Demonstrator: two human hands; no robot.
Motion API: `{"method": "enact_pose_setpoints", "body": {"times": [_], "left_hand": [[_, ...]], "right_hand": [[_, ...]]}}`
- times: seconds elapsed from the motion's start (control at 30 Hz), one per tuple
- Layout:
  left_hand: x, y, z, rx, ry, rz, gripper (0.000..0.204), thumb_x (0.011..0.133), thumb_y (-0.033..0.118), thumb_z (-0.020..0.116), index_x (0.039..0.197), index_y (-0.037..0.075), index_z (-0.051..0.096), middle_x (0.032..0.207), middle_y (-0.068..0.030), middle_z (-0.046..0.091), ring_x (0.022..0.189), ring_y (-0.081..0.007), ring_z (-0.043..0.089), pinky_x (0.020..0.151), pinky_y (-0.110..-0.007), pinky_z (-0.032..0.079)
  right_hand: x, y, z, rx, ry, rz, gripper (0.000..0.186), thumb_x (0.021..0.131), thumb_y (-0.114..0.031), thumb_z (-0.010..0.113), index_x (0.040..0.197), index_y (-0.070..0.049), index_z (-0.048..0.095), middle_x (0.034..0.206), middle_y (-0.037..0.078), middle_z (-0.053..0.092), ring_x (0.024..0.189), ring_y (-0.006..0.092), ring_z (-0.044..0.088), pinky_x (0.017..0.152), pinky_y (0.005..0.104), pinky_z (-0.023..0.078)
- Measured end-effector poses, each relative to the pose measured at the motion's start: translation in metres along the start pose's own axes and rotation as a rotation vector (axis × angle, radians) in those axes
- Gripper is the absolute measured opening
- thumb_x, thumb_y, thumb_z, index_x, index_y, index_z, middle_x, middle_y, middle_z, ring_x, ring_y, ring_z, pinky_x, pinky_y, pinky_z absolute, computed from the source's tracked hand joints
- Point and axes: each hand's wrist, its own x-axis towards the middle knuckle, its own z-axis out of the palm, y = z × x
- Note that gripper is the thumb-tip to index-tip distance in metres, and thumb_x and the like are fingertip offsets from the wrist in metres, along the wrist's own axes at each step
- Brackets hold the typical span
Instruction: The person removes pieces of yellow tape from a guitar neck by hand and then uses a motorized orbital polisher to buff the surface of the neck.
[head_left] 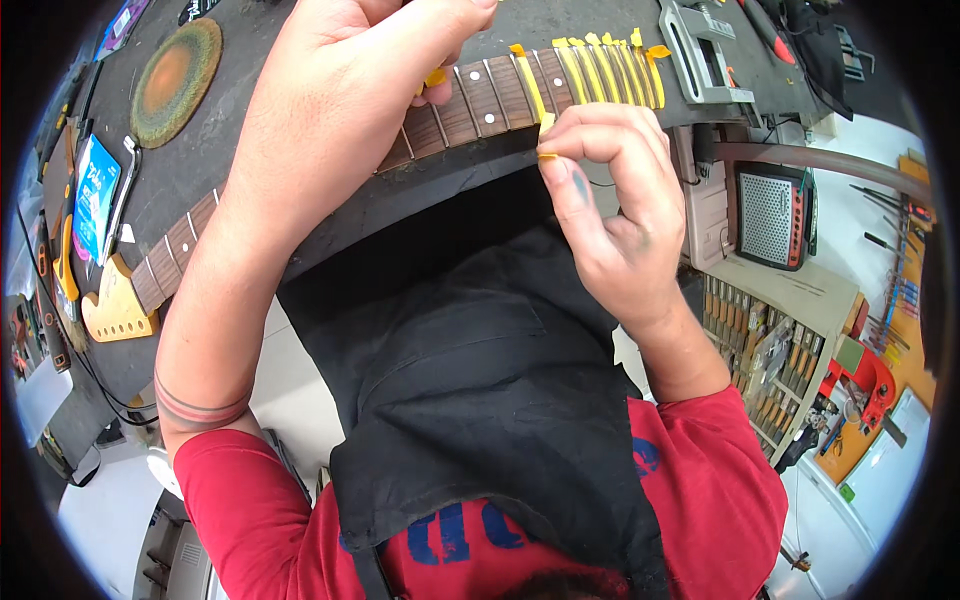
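A guitar neck with a dark fretboard (470, 112) lies along the front edge of the workbench, its pale headstock (118, 303) at the left. Several yellow tape strips (610, 75) cover the fretboard's right end, side by side. A single tape strip (531, 88) crosses the board further left. My right hand (625, 190) pinches yellow tape at that strip's near end, between thumb and index finger. Over the middle of the neck, my left hand (370, 75) is closed with fingers curled. A bit of yellow tape shows among its fingers, which are partly hidden and cut off by the upper edge.
A grey metal clamp (703, 60) stands at the neck's right end. On the bench's left lie a round multicoloured disc (176, 82), a blue packet (97, 200) and several hand tools. A speaker-like box (772, 215) and a tool rack (765, 350) stand at right.
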Motion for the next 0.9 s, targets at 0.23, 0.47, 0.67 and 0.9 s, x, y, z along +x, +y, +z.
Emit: {"method": "enact_pose_setpoints", "body": {"times": [0.23, 0.47, 0.67, 0.9], "left_hand": [[0.000, 0.003, -0.002, 0.115, -0.055, -0.074, 0.026, 0.114, 0.025, 0.066, 0.101, 0.003, 0.067, 0.083, 0.0020, 0.065, 0.071, -0.0044, 0.055, 0.067, -0.022, 0.045], [-0.010, 0.000, 0.012, 0.198, -0.077, 0.008, 0.016, 0.110, 0.012, 0.072, 0.116, -0.002, 0.072, 0.093, -0.0009, 0.073, 0.078, -0.0043, 0.062, 0.072, -0.020, 0.050], [-0.013, -0.006, 0.000, 0.325, -0.075, 0.159, 0.016, 0.112, 0.009, 0.065, 0.117, -0.005, 0.070, 0.094, -0.0049, 0.068, 0.084, -0.0091, 0.061, 0.078, -0.023, 0.048], [0.000, -0.001, -0.018, -0.063, -0.265, 0.212, 0.027, 0.111, 0.022, 0.046, 0.091, 0.005, 0.046, 0.085, -0.0074, 0.044, 0.081, -0.0165, 0.049, 0.075, -0.032, 0.039]], "right_hand": [[-0.019, -0.001, 0.003, 0.521, 0.151, 0.233, 0.008, 0.103, 0.000, 0.071, 0.109, -0.001, 0.067, 0.108, 0.010, 0.071, 0.098, 0.0190, 0.067, 0.092, 0.0321, 0.052], [0.020, -0.013, -0.006, 0.869, 0.075, 0.364, 0.021, 0.110, -0.003, 0.061, 0.129, 0.002, 0.067, 0.128, 0.014, 0.071, 0.119, 0.0194, 0.069, 0.107, 0.0325, 0.052], [0.058, -0.037, -0.026, 0.871, -0.041, 0.789, 0.036, 0.107, 0.003, 0.062, 0.144, 0.004, 0.064, 0.134, 0.010, 0.060, 0.116, 0.0130, 0.063, 0.096, 0.0286, 0.053], [0.021, 0.032, -0.028, -0.198, -0.123, -0.066, 0.060, 0.091, -0.014, 0.080, 0.146, -0.006, 0.059, 0.142, 0.017, 0.058, 0.140, 0.0400, 0.053, 0.125, 0.0553, 0.033]]}}
